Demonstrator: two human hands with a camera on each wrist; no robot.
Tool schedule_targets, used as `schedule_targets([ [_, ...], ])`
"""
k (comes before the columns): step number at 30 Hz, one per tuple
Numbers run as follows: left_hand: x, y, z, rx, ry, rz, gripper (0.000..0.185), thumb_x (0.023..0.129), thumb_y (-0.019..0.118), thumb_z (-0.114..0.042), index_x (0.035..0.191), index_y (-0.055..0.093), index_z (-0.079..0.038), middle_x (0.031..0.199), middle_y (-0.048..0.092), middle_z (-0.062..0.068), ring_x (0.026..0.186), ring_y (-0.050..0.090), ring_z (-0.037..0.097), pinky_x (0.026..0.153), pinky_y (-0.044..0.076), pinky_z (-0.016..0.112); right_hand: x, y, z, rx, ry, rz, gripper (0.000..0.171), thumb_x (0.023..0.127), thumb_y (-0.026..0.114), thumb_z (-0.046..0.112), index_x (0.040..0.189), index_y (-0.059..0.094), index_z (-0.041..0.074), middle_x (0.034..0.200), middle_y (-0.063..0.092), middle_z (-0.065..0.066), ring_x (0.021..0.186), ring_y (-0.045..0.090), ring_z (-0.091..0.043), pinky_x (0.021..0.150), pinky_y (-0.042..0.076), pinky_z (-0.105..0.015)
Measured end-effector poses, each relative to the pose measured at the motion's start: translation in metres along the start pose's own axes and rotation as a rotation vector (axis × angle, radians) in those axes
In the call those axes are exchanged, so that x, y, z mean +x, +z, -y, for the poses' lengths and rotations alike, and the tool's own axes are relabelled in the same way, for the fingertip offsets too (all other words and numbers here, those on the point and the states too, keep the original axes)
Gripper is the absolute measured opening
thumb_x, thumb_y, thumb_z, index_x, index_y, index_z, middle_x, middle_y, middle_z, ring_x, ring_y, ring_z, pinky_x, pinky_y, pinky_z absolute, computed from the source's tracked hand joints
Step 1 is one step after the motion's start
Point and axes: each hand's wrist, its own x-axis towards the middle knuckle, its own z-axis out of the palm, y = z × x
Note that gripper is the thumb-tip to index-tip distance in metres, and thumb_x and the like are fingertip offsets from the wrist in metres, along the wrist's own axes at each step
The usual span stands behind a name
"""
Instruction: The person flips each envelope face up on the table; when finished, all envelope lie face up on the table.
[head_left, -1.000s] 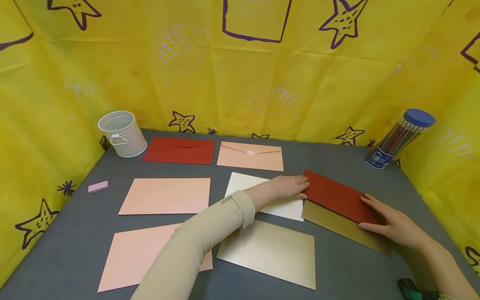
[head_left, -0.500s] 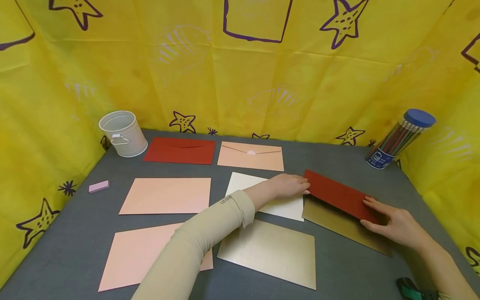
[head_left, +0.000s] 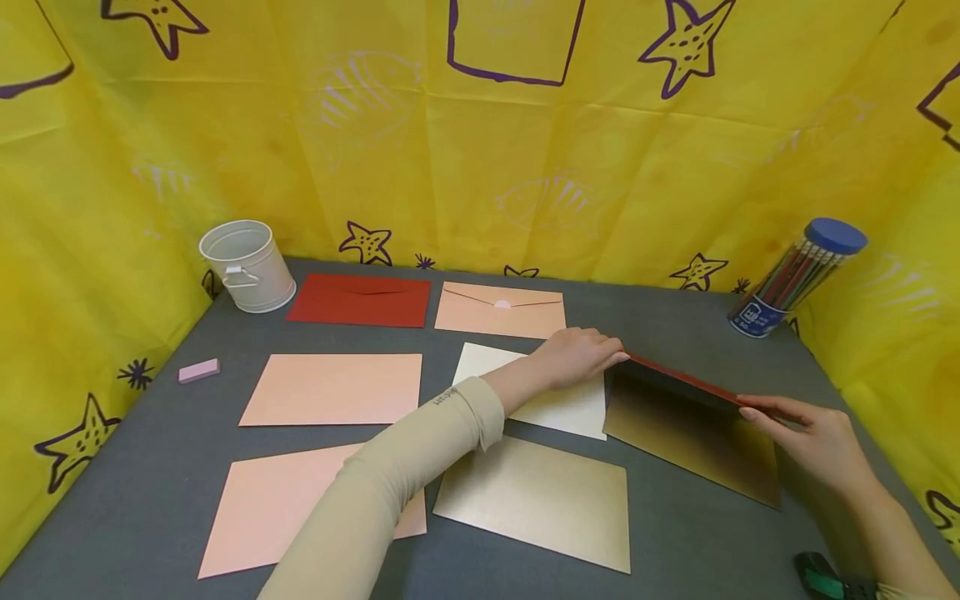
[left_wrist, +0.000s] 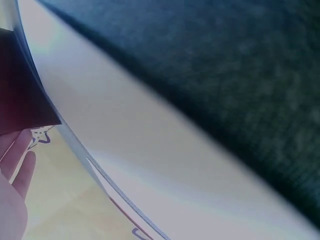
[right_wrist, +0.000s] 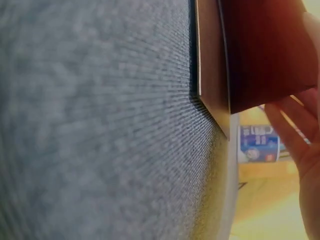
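Observation:
In the head view a red envelope (head_left: 682, 379) stands nearly edge-on, lifted and tilted above a dark gold envelope (head_left: 686, 442) that lies on the table. My left hand (head_left: 573, 357) holds its left end, the arm reaching across a white envelope (head_left: 566, 410). At its right end, my right hand (head_left: 813, 437) pinches the edge between thumb and fingers. The left wrist view has the red envelope (left_wrist: 22, 90) at the left, against the fingers of my left hand (left_wrist: 11, 200). In the right wrist view, the red envelope (right_wrist: 270, 55) rises from the gold one (right_wrist: 215, 65).
A light gold envelope (head_left: 540, 504) and two pink ones (head_left: 330, 390) lie nearer. Behind are another red envelope (head_left: 360, 300) and a pink sealed one (head_left: 498, 321). A white bucket (head_left: 251, 267), an eraser (head_left: 198, 371) and a pencil tub (head_left: 795, 279) flank them.
The red envelope has tipped up from lying over the dark gold one to nearly edge-on, uncovering more of the gold. My right hand has risen with it; the left has shifted slightly.

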Motion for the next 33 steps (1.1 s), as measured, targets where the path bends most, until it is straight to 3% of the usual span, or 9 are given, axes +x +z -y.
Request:
schedule_targets([
  [4,-0.001,-0.003,0.001,-0.025,-0.030,-0.088,0.027,0.104,0.044,-0.037,0.102,0.065,-0.019,0.079,0.063,-0.007,0.072,0.059,0.010,0.056,0.043,0.022,0.003,0.001,0.004,0.031,-0.004,-0.070,0.014,0.090,0.071,0.013,0.103,0.076,0.011,0.088,0.070,0.022,0.077,0.059,0.013,0.064,0.043,-0.006],
  [8,0.001,-0.005,0.003,-0.114,-0.098,-0.116,0.027,0.104,0.045,-0.038,0.100,0.064,-0.019,0.075,0.058,-0.007,0.069,0.056,0.007,0.056,0.042,0.021,0.007,0.000,0.007,0.033,0.037,-0.120,0.015,0.089,0.073,0.017,0.100,0.075,0.007,0.083,0.070,0.020,0.070,0.058,0.007,0.060,0.044,-0.008],
  [13,0.002,-0.004,0.006,-0.293,-0.199,-0.144,0.027,0.102,0.048,-0.039,0.100,0.066,-0.019,0.077,0.061,-0.010,0.069,0.055,0.004,0.062,0.043,0.019,0.015,-0.007,0.007,0.052,0.199,-0.015,0.031,0.092,0.068,0.035,0.110,0.072,0.010,0.087,0.069,0.021,0.076,0.055,0.004,0.059,0.042,-0.016],
  [15,0.003,-0.004,0.008,-0.346,-0.217,-0.174,0.027,0.101,0.050,-0.038,0.100,0.068,-0.018,0.077,0.062,-0.010,0.067,0.054,0.004,0.062,0.042,0.018,0.020,-0.009,0.005,0.056,0.233,0.028,0.035,0.092,0.068,0.037,0.111,0.071,0.009,0.087,0.067,0.023,0.075,0.052,0.001,0.057,0.039,-0.020],
  [19,0.004,-0.001,0.012,-0.416,-0.241,-0.200,0.026,0.100,0.053,-0.037,0.095,0.067,-0.016,0.071,0.058,-0.008,0.061,0.050,0.006,0.060,0.040,0.018,0.027,-0.009,-0.001,0.042,0.258,0.089,0.040,0.093,0.066,0.038,0.103,0.073,0.000,0.083,0.068,0.012,0.068,0.048,-0.007,0.051,0.034,-0.028],
  [27,0.002,0.009,0.020,-0.525,-0.335,-0.068,0.024,0.099,0.056,-0.034,0.100,0.068,-0.013,0.077,0.061,-0.005,0.067,0.051,0.008,0.063,0.039,0.017,0.033,0.000,-0.014,0.025,0.241,0.164,0.040,0.094,0.065,0.038,0.094,0.075,-0.001,0.082,0.069,-0.001,0.070,0.050,-0.007,0.055,0.039,-0.025],
  [33,0.002,0.012,0.022,-0.538,-0.322,0.050,0.017,0.099,0.058,-0.024,0.097,0.066,-0.009,0.078,0.059,-0.002,0.069,0.050,0.009,0.062,0.037,0.018,0.035,0.006,-0.019,0.012,0.188,0.184,0.037,0.094,0.066,0.035,0.100,0.074,-0.001,0.086,0.072,-0.002,0.068,0.047,-0.010,0.054,0.035,-0.028],
])
